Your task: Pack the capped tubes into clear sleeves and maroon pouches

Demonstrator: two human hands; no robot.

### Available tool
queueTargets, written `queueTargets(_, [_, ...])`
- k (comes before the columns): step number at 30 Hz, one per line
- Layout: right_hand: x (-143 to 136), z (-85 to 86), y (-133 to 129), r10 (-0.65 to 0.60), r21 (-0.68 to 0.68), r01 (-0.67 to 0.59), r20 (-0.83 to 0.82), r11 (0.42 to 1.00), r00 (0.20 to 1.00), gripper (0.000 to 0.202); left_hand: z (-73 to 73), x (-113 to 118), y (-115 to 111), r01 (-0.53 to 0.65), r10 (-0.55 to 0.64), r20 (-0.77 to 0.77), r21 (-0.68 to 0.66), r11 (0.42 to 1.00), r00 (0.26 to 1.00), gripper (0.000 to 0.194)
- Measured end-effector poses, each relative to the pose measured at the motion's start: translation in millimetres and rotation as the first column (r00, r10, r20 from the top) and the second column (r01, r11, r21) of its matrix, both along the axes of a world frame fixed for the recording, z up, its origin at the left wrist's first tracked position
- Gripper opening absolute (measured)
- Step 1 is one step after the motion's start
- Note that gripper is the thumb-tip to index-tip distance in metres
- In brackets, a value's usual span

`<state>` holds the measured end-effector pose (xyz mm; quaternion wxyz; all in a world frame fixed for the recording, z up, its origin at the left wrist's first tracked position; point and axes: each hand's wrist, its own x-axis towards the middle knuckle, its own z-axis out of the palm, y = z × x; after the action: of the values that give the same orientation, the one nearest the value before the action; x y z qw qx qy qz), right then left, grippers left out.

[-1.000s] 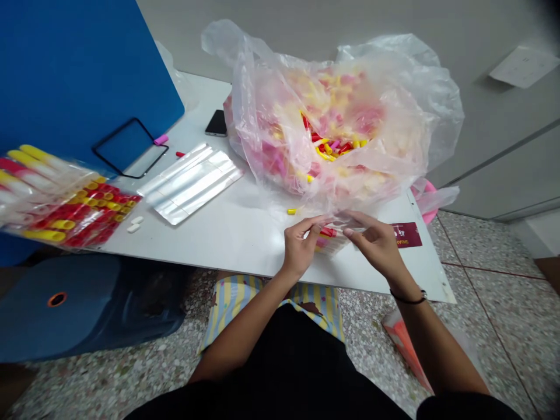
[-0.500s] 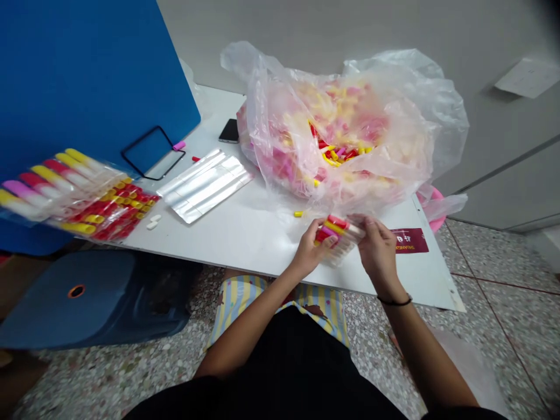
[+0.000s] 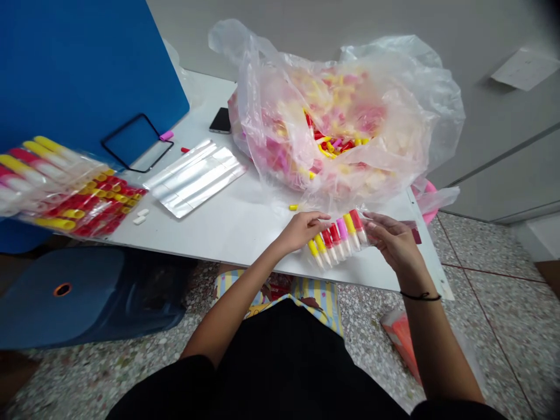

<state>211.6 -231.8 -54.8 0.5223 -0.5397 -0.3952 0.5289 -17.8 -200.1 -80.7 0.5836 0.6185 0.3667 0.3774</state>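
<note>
A clear packet of several red, yellow and pink tubes with whitish lower ends [image 3: 339, 236] is held over the table's front edge. My left hand [image 3: 304, 231] pinches the packet's upper left side. At its right end, my right hand [image 3: 391, 236] grips the clear plastic between thumb and fingers. The tubes lie side by side in a slanting row. Behind my hands sits a big translucent bag [image 3: 350, 128], with loose red, yellow and pink pieces showing in its opening. A small yellow piece [image 3: 293, 207] lies near my left hand.
On the white table [image 3: 210, 233] are silvery flat sleeves [image 3: 196, 178], a phone [image 3: 221, 121], a black wire frame [image 3: 137, 143] and small white pieces [image 3: 140, 217]. Packed tubes [image 3: 83, 192] are at the left, above a blue stool [image 3: 61, 291]. A dark red card [image 3: 413, 231] is partly behind my right hand.
The bunched tubes are now spread into a flat row. My right hand has moved right, covering more of the red card, and my left hand now holds the packet's top left. The view has shifted slightly.
</note>
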Motion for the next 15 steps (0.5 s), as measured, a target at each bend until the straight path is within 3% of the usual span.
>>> queueTargets(4, [7,-12.9,-7,-0.201,0.105,0.203,-0.027,0.974,0.979,0.028,-16.3,1,-11,-0.058,0.112,0.222,-0.234,0.97,0.969,0.037])
queueTargets(8, [4,-18.7,-16,-0.309,0.185,0.315,-0.061,0.931,0.949,0.023,-30.9,15,-29,-0.049,0.171,0.359,-0.324,0.945,0.918,0.044])
queueTargets(11, [-7,-25.0,-25,-0.285,0.195,0.291,-0.061,0.937,0.957,0.02,-34.8,27,-37,-0.135,0.261,0.374,-0.329,0.935,0.89,0.042])
queueTargets(15, [-9,-23.8,-32,-0.156,0.142,0.164,-0.064,0.976,0.986,0.02,-31.0,28,-37,-0.298,0.376,0.279,-0.285,0.911,0.884,0.034])
